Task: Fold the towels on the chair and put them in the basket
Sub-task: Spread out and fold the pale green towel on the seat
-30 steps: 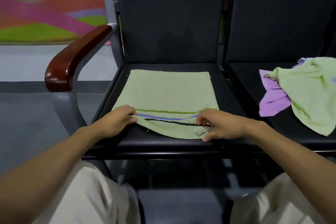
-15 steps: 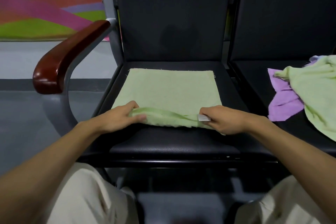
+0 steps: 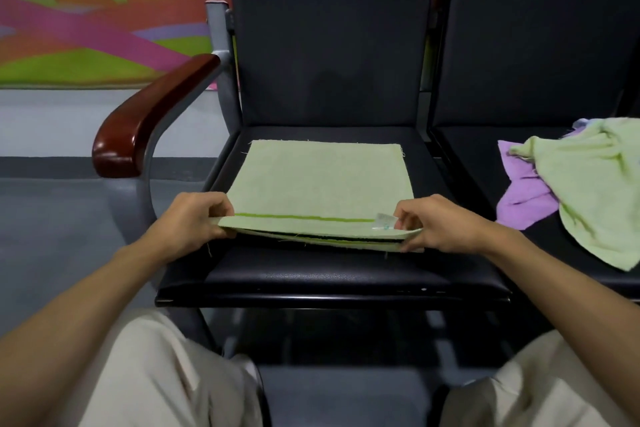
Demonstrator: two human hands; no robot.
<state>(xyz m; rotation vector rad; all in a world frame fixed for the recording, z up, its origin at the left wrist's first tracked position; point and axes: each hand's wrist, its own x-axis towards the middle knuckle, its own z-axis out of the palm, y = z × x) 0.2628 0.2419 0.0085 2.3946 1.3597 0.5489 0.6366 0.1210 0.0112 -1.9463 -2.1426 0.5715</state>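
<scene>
A pale green towel (image 3: pixel 322 180) with a green stripe lies on the black seat of the left chair (image 3: pixel 346 274). Its near edge is lifted and doubled over, showing a dark stripe underneath and a small white label at the right corner. My left hand (image 3: pixel 194 222) pinches the near left corner. My right hand (image 3: pixel 440 222) pinches the near right corner by the label. On the right seat lie a crumpled green towel (image 3: pixel 595 184) and a purple towel (image 3: pixel 523 198), partly under it. No basket is in view.
A wooden armrest (image 3: pixel 152 118) on a grey metal frame stands left of the seat. The chair back (image 3: pixel 329 52) rises behind the towel. A colourful mural (image 3: pixel 86 10) covers the wall at the left. My knees in light trousers are below the seat front.
Both hands have taken the towel's near corners, lifted the near edge off the seat and begun carrying it back over the rest of the towel. The view has also shifted.
</scene>
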